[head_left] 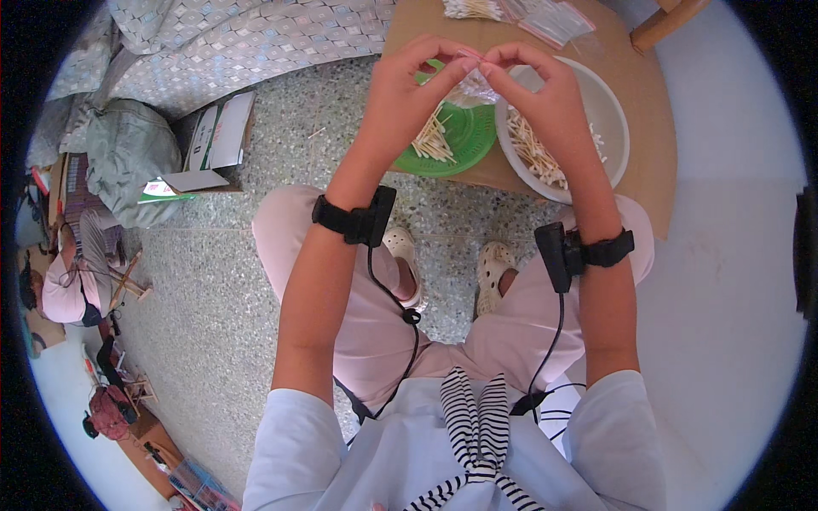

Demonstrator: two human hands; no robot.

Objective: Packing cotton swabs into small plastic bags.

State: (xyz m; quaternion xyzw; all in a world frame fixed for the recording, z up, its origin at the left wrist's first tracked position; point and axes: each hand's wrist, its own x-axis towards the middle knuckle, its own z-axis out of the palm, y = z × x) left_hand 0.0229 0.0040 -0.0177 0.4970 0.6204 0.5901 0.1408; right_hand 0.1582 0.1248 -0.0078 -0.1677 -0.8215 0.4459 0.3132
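Observation:
My left hand (415, 83) and my right hand (542, 88) meet over the far table, fingertips pinched together. Between them they grip the pink-edged top of a small clear zip bag (475, 92), which hangs down with whitish contents hard to make out. Below the bag is a round green plastic tray (475, 145), and loose cotton swabs (435, 141) lie on its left part. A white bowl (619, 140) to the right, partly behind my right forearm, holds a heap of cotton swabs (532, 152).
The brown tabletop (654, 153) carries more clear zip bags (555, 22) and a bundle of cotton swabs (474, 8) at its far edge. An open carton (220, 136) stands on the speckled floor at left. Another person (75, 277) sits at the far left. A white wall borders the right.

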